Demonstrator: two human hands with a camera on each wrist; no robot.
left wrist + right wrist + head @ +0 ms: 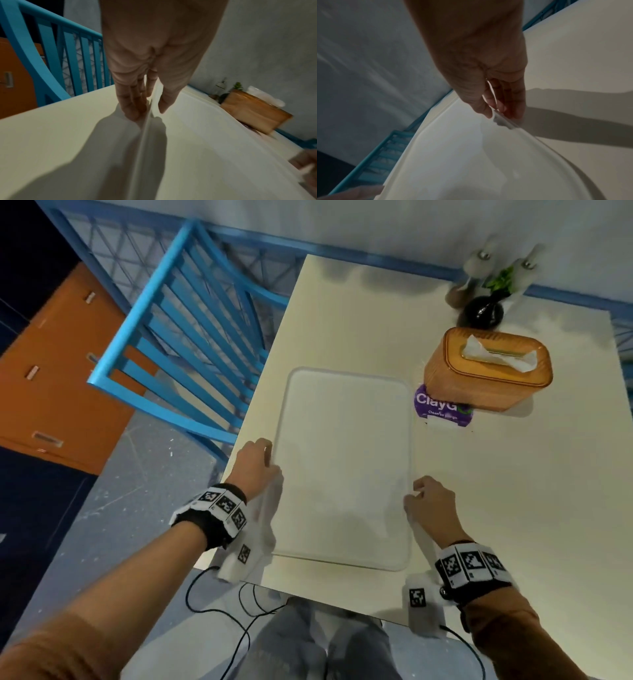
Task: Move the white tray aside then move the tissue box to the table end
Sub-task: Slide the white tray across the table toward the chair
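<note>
Your left hand (257, 465) pinches left rim of white tray (346, 460), thumb over, fingers under; your right hand (430, 503) pinches right rim likewise; tray at frame centre on table (513, 491); tissue box (488, 368) upper right, near tray's far corner.

A round purple sticker (442, 409) lies flat on the cream surface (513, 491), at the near left corner of the orange woven-look tissue box (488, 368), which covers part of it. Large white letters on it read "ClayG", the last letters hidden by the box. A smaller white line beneath begins "Clean as"; the rest is too blurred to read.
</note>
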